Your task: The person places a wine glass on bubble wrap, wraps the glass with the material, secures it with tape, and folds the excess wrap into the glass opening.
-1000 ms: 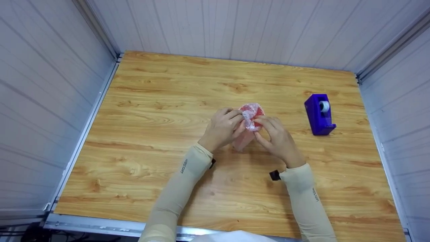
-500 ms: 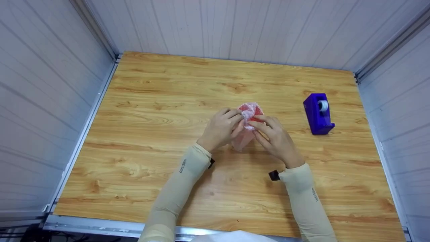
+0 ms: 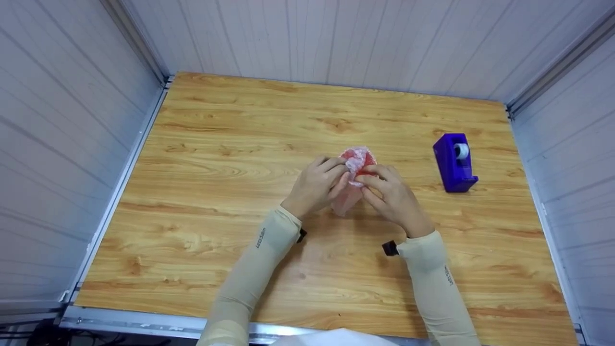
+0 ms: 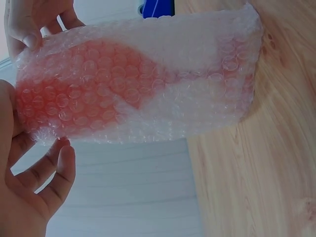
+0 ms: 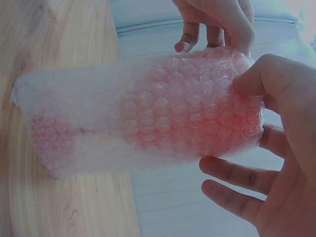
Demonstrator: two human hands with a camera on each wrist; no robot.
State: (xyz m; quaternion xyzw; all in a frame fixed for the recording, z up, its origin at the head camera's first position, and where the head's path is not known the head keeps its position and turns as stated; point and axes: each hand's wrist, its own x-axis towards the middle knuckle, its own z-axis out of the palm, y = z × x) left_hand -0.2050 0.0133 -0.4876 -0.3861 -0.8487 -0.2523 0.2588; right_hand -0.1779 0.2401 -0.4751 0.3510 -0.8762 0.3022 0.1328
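A red stemmed glass wrapped in bubble wrap [image 3: 345,201] stands upright on the wooden table [image 3: 230,154]. Through the wrap, its red bowl, thin stem and foot show in the left wrist view. The loose wrap end [image 3: 355,161] is gathered in folds over the mouth. My left hand [image 3: 317,185] pinches these folds from the left, its fingers curled at the top. From the right, my right hand [image 3: 395,199] grips the top edge; in the right wrist view its thumb [image 5: 252,81] presses on the wrap while two fingers [image 5: 237,175] extend beside it.
A blue tape dispenser [image 3: 454,166] with a white roll stands on the table at the right. Pale panel walls [image 3: 307,43] enclose the back and both sides. A metal rail [image 3: 144,327] runs along the front edge.
My right fingers have moved a little inward over the folded wrap, toward the left hand. The left hand keeps its hold, and the wrapped glass stands in the same place.
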